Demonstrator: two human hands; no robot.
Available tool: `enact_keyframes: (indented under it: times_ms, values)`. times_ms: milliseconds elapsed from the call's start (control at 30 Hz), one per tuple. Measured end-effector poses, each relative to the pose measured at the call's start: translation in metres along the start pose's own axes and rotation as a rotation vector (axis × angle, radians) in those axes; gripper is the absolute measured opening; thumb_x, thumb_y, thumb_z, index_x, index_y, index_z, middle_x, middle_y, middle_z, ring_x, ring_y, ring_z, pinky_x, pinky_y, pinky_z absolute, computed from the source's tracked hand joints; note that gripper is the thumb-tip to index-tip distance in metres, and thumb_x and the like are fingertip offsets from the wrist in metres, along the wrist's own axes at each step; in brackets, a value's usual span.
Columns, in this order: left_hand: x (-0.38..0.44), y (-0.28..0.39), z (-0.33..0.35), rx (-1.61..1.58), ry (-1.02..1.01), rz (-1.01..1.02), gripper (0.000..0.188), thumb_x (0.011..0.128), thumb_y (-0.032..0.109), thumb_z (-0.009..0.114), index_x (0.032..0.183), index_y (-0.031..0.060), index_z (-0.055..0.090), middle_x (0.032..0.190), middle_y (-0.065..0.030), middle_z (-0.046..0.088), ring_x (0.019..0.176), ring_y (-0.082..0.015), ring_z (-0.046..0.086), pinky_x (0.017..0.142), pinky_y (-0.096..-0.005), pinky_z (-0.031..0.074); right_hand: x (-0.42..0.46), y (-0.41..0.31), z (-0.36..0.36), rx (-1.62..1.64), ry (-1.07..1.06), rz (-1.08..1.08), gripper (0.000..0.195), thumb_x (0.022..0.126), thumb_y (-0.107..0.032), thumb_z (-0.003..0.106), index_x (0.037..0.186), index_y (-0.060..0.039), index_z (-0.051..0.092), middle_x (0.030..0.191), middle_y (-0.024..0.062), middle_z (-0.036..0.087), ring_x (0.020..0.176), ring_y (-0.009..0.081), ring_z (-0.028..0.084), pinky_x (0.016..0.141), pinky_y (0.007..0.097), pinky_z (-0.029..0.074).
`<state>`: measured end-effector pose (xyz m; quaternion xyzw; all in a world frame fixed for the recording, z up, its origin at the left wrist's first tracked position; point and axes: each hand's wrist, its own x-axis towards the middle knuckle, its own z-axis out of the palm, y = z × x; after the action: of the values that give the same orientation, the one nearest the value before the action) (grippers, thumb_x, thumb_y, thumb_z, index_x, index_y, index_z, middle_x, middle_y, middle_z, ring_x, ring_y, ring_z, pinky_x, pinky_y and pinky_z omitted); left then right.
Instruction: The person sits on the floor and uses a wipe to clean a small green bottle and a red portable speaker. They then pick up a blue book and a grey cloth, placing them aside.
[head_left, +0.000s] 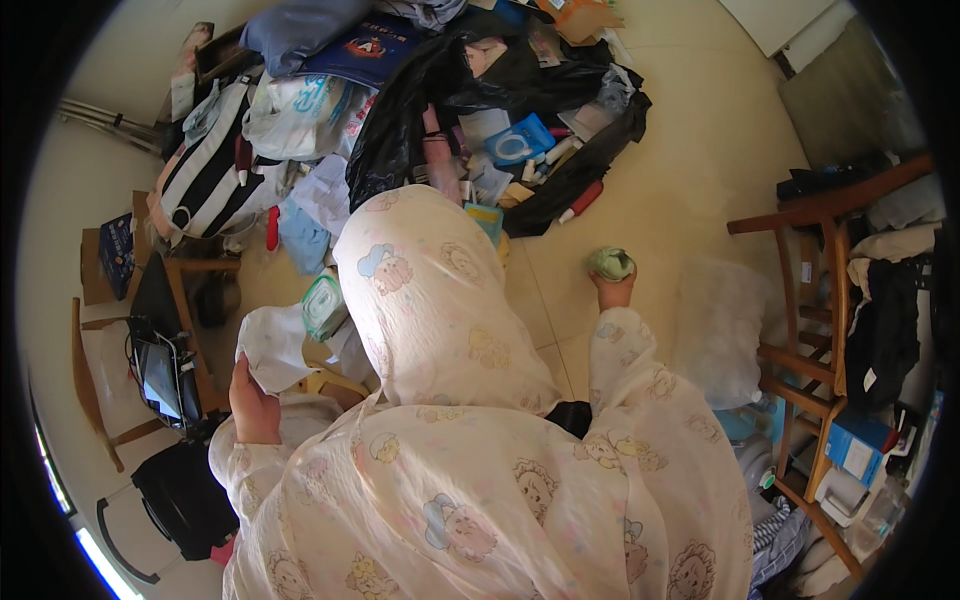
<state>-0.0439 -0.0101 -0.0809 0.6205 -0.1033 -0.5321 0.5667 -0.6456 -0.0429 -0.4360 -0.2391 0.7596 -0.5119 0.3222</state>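
A white wipe or cloth (274, 349) hangs from my left hand (255, 405), pinched between the thumb and fingers. Close to it, a clear pack with a green rim (324, 306), perhaps of wipes, lies by my knee. My right hand (616, 286) is out over the tiled floor, wrapped around a small pale green rounded object (611, 264); what it is I cannot tell. Ahead of my knee, a black plastic bag (390, 142) lies spread wide with mixed small items on it. Among them is a blue packet (520, 139). A red tube with a white cap (582, 202) lies at the bag's right edge.
Left of the bag are a white plastic bag (292, 120) and a black-and-white striped bag (217, 165). Wooden chairs stand at the right (836, 300) and left (94, 382). A clear plastic bag (720, 330) rests on the floor at my right. A black case (184, 495) is behind my left arm.
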Motion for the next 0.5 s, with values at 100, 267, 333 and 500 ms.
enact_keyframes:
  times_ms: [100, 267, 333, 500]
  values:
    - [-0.001, 0.003, 0.001, 0.016, -0.008, 0.005, 0.041, 0.105, 0.027, 0.045, 0.138, 0.0034, 0.051, 0.137, -0.0073, 0.059, 0.126, -0.0228, 0.056, 0.106, -0.0383, 0.044, 0.001, -0.006, 0.002, 0.002, -0.055, -0.008, 0.085, 0.063, -0.008, 0.092, 0.133, 0.0009, 0.044, 0.129, 0.0148, 0.060, 0.120, 0.0260, 0.059, 0.102, 0.0354, 0.047]
    - [0.001, 0.005, 0.001, 0.027, 0.032, 0.006, 0.041, 0.105, 0.026, 0.044, 0.139, 0.0032, 0.050, 0.137, -0.0079, 0.058, 0.127, -0.0231, 0.054, 0.107, -0.0381, 0.042, 0.005, -0.009, 0.005, -0.119, -0.003, 0.012, 0.081, 0.068, -0.014, 0.090, 0.134, 0.0010, 0.044, 0.129, 0.0149, 0.060, 0.121, 0.0264, 0.059, 0.104, 0.0353, 0.046]
    - [0.004, 0.002, 0.002, 0.018, 0.031, -0.005, 0.041, 0.105, 0.025, 0.044, 0.139, 0.0030, 0.050, 0.138, -0.0082, 0.058, 0.127, -0.0234, 0.054, 0.108, -0.0383, 0.041, 0.007, -0.012, 0.005, -0.182, 0.036, -0.002, 0.081, 0.071, -0.018, 0.088, 0.135, 0.0009, 0.043, 0.130, 0.0148, 0.060, 0.121, 0.0269, 0.059, 0.105, 0.0352, 0.045]
    - [-0.001, -0.002, -0.001, 0.008, 0.016, 0.030, 0.041, 0.104, 0.025, 0.046, 0.137, 0.0008, 0.051, 0.137, -0.0096, 0.058, 0.126, -0.0241, 0.054, 0.108, -0.0389, 0.040, -0.004, -0.072, 0.010, 0.063, 0.054, 0.084, 0.078, 0.080, -0.020, 0.081, 0.142, 0.0022, 0.038, 0.133, 0.0159, 0.057, 0.125, 0.0269, 0.055, 0.108, 0.0352, 0.040]
